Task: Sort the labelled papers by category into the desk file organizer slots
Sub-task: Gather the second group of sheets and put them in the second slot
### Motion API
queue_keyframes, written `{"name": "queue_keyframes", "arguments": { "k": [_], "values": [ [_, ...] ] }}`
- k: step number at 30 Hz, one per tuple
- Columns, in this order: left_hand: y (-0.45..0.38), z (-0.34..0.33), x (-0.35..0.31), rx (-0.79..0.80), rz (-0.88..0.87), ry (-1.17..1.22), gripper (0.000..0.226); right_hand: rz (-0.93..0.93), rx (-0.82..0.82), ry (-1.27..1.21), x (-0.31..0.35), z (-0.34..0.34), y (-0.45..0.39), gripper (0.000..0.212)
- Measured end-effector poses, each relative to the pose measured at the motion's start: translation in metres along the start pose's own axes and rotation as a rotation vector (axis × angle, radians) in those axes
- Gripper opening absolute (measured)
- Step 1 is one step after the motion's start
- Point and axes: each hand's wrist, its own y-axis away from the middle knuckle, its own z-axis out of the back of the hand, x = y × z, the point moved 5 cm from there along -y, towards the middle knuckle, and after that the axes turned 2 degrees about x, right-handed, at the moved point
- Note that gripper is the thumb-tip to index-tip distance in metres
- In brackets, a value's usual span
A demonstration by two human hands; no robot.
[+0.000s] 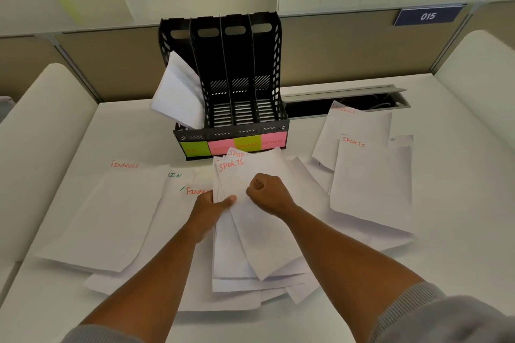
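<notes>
A black file organizer with several slots stands at the back of the desk, green and pink labels along its base. Its leftmost slot holds a wad of white sheets; the other slots look bare. My left hand and my right hand both grip a small stack of SPORTS papers, held just in front of the organizer. A FINANCE sheet lies at the left. Another SPORTS sheet and a FINANCE sheet lie at the right.
More loose white sheets lie spread under my forearms. An open cable trough runs behind the right-hand papers. A beige partition with a blue 015 sign closes the back. Rounded white panels flank the desk.
</notes>
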Motion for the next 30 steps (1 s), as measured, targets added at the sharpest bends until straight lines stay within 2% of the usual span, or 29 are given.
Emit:
{"name": "queue_keyframes", "arguments": {
  "k": [3,5,9,11,17,23,26,30],
  "values": [
    [-0.005,-0.003,0.005,-0.006,0.010,-0.012,0.037,-0.058,-0.287,0.157,-0.021,0.032,0.007,0.014],
    [-0.007,-0.006,0.006,-0.012,0.009,-0.006,0.037,-0.129,-0.393,0.322,-0.035,0.050,0.012,0.024],
    [-0.012,-0.015,0.001,-0.060,0.005,-0.053,0.036,-0.358,-0.306,0.586,-0.066,0.068,0.021,0.058],
    [-0.015,-0.022,-0.003,-0.074,-0.012,-0.080,0.036,-0.423,-0.279,0.654,-0.078,0.075,0.026,0.066],
    [-0.021,-0.035,-0.007,-0.106,-0.005,-0.170,0.041,-0.568,-0.205,0.752,-0.108,0.087,0.039,0.066],
    [-0.023,-0.035,-0.001,-0.141,0.029,-0.173,0.047,-0.605,-0.170,0.746,-0.120,0.094,0.045,0.051],
    [-0.025,-0.034,0.002,-0.147,0.059,-0.163,0.050,-0.586,-0.243,0.678,-0.115,0.096,0.044,0.037],
    [-0.026,-0.034,0.006,-0.140,0.096,-0.150,0.055,-0.409,-0.408,0.545,-0.094,0.092,0.035,0.032]
  ]
}}
